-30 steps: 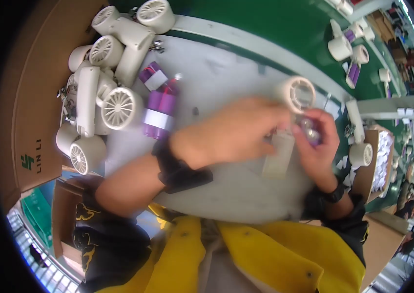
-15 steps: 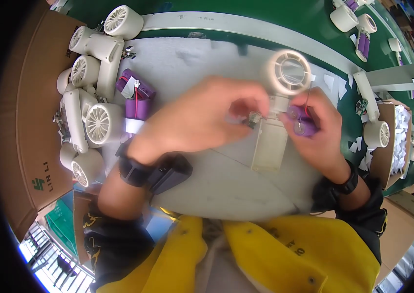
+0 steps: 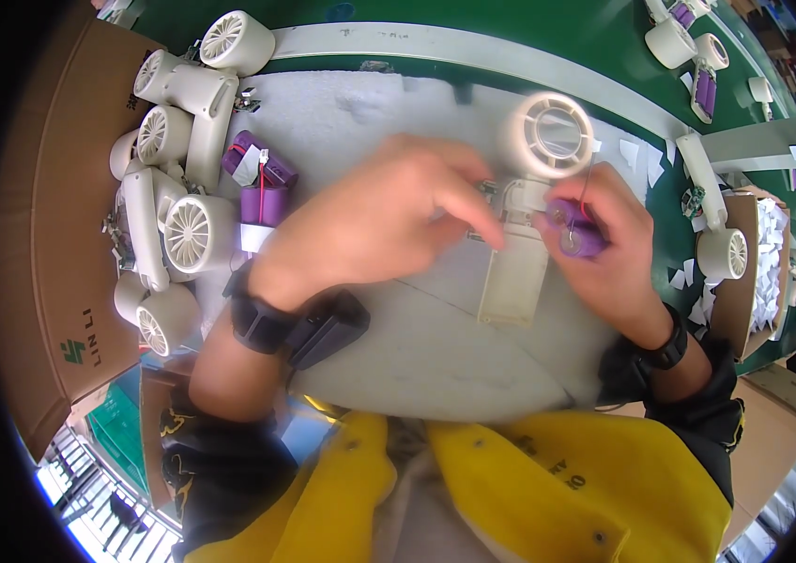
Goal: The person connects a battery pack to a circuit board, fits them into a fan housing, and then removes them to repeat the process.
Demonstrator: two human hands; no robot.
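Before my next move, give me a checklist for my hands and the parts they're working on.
1. Paired purple cylindrical battery cells in right hand's grip: ok.
2. Cream plastic fan body lying on the pale grey mat: ok.
3. Left hand gripping anything: cannot tell, blurred.
4. Thin red wire at the cells, connected: cannot tell.
5. Piled cream fans apart from this one: ok.

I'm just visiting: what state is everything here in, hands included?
Right hand: closed around purple batteries
Left hand: blurred, beside the white fan; grip unclear
Purple batteries: held, wired
White fan: lying down, handle opened
Loose batteries: lying on the grey mat
Left-side fans: heaped
Right-side box: open, holding paper slips
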